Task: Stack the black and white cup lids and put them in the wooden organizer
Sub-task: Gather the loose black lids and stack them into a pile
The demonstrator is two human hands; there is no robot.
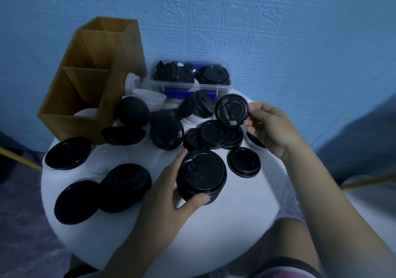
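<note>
My left hand grips a stack of black lids just above the round white table. My right hand holds a single black lid tilted upright, underside toward me, above a pile of black lids. More black lids lie scattered on the table's left side and centre. White lids sit behind them next to the wooden organizer, which stands at the back left. One white lid shows in its nearest compartment; the other compartments look empty.
A clear plastic box with several black lids stands at the back against the blue textured wall. The table edge drops off on all sides. My knee is under the near right edge.
</note>
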